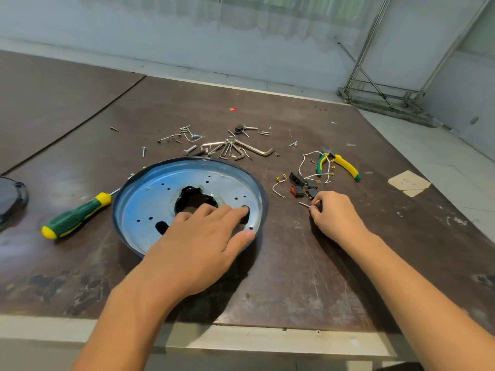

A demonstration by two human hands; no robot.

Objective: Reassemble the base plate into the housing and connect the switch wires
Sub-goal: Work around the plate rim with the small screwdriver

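A green-and-yellow screwdriver (76,215) lies on the brown table (294,277), well to the left of the left hand (203,242). That hand rests flat, fingers straight and spread, holding nothing, on the round base plate (150,202). The plate is a silvery-blue metal disc dotted with small holes around a jagged central opening. It sits inside the dark rim of the housing (264,199), and the thumb reaches that rim. Beyond the fingertips lie hex keys (235,149) and scattered screws (187,133). Just past the right hand (337,212) sits the red switch (294,190), among black connectors and loose white wires (308,159). The right hand rests on the table, fingers curled tight round a small tool (312,206) whose thin metal shaft pokes out leftward. Green-and-yellow pliers (340,164) lie farther out, touching the wires.
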